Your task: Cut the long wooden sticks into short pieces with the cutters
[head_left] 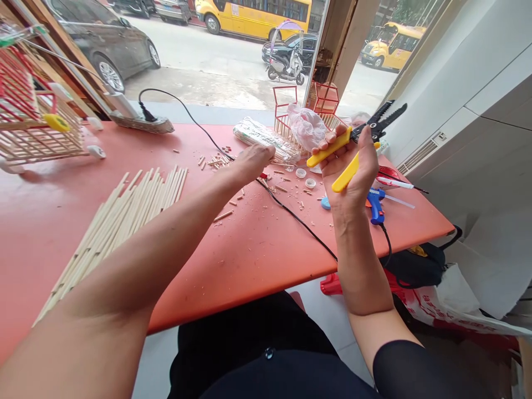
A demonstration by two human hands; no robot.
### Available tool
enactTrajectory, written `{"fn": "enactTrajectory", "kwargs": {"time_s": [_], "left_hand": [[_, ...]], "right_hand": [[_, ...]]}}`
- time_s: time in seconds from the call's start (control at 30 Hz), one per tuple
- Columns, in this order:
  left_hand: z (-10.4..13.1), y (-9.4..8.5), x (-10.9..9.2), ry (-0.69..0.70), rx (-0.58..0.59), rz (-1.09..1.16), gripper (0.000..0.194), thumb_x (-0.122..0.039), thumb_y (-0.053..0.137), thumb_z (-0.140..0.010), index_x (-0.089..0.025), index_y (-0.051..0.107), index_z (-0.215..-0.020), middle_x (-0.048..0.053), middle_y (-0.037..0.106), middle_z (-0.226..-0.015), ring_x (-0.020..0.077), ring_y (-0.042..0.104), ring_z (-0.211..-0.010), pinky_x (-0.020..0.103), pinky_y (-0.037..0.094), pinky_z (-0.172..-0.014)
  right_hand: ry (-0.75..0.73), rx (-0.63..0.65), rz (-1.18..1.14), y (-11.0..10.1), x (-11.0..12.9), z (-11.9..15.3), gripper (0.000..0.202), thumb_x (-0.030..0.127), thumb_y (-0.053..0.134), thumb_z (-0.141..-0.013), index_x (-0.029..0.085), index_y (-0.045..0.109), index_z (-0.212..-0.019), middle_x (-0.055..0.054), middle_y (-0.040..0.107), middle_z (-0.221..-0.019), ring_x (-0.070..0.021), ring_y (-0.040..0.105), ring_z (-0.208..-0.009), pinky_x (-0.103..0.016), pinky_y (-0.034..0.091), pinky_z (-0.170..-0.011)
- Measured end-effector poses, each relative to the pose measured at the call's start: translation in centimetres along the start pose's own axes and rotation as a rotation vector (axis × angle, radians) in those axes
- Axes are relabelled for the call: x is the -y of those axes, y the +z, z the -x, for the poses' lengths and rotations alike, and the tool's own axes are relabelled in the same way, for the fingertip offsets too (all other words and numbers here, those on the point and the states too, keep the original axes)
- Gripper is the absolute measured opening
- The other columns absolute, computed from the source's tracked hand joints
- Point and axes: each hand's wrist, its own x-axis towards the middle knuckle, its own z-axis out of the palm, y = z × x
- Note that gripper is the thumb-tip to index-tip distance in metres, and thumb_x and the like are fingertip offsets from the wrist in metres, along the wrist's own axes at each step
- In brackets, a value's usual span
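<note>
One pair of yellow-handled pliers (348, 173) sits in my right hand (361, 160), jaws spread.
My fingers and thumb grasp it above the desk's (249, 260) right half; my left hand (254, 160) is near the small offcuts (218, 161), its hold hidden, so I cannot tell. Farther out, a blue glue gun (376, 205) lies toward the right edge, long wooden sticks (120, 221) along the left side.

The left hand (258, 158) hides most of its fingers; well left of it, a red-and-tan slatted wooden frame (35, 129) is cropped.
</note>
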Motion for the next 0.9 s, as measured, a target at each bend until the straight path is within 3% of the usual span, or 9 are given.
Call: {"fn": "enactTrajectory", "kwargs": {"time_s": [0.07,0.17,0.27,0.33,0.43,0.6,0.9], "left_hand": [[1.8,-0.7,-0.5,-0.053,-0.078,0.109,0.014,-0.006,0.062,-0.077,-0.017,0.070,-0.073,0.009,0.071,-0.080,0.0217,0.065,-0.081,0.038,0.046,-0.083],[5.6,-1.3,-1.2,-0.155,0.018,0.602,0.005,-0.020,0.075,-0.081,-0.017,0.075,-0.077,0.008,0.074,-0.081,0.0157,0.058,-0.067,0.036,0.046,-0.071],[9.8,-1.4,-1.7,-0.241,0.165,0.986,0.024,-0.035,0.093,-0.073,-0.018,0.078,-0.080,0.007,0.073,-0.080,0.0118,0.054,-0.064,0.030,0.044,-0.065],[12.0,-1.3,-1.8,-0.281,0.189,1.118,0.036,-0.039,0.101,-0.063,-0.017,0.078,-0.080,0.006,0.074,-0.080,0.0102,0.055,-0.065,0.026,0.045,-0.065],[14.2,-1.1,-1.9,-0.340,0.172,1.190,0.044,-0.042,0.106,-0.056,-0.015,0.078,-0.078,0.006,0.076,-0.079,0.0090,0.056,-0.066,0.022,0.044,-0.063],[15.3,-0.9,-1.9,-0.401,0.148,1.257,0.046,-0.041,0.107,-0.050,-0.017,0.080,-0.076,0.008,0.078,-0.077,0.0112,0.059,-0.069,0.022,0.046,-0.064],[15.8,-0.7,-2.4,-0.391,0.167,1.254,0.042,-0.041,0.106,-0.051,-0.016,0.083,-0.076,0.010,0.079,-0.078,0.0124,0.060,-0.072,0.022,0.043,-0.064]], "right_hand": [[0.072,0.002,-0.040,0.6,-0.1,0.1,0.082,0.097,0.030,-0.086,0.028,0.061,-0.118,-0.014,0.065,-0.111,-0.0332,0.066,-0.107,-0.050,0.054,-0.079],[0.130,0.079,-0.072,1.9,-0.6,0.5,0.072,0.092,0.045,-0.089,0.025,0.061,-0.110,-0.008,0.063,-0.098,-0.0243,0.065,-0.093,-0.043,0.055,-0.079],[0.109,0.221,-0.031,3.2,-1.6,1.4,0.060,0.081,0.067,-0.087,0.023,0.060,-0.103,-0.004,0.061,-0.092,-0.0173,0.059,-0.082,-0.036,0.054,-0.076],[0.100,0.316,0.063,3.9,-2.2,2.0,0.054,0.073,0.075,-0.085,0.022,0.061,-0.101,-0.002,0.059,-0.089,-0.0155,0.056,-0.078,-0.032,0.050,-0.070],[0.103,0.407,0.172,4.6,-2.6,2.8,0.045,0.063,0.076,-0.088,0.022,0.062,-0.101,0.000,0.056,-0.084,-0.0145,0.052,-0.074,-0.030,0.044,-0.064],[0.164,0.434,0.232,5.3,-2.7,3.3,0.035,0.053,0.074,-0.089,0.022,0.060,-0.099,0.002,0.055,-0.078,-0.0135,0.051,-0.069,-0.028,0.042,-0.060],[0.243,0.504,0.190,6.2,-3.3,3.8,0.051,0.066,0.078,-0.082,0.022,0.056,-0.092,0.004,0.057,-0.069,-0.0129,0.053,-0.062,-0.028,0.044,-0.057]]}}
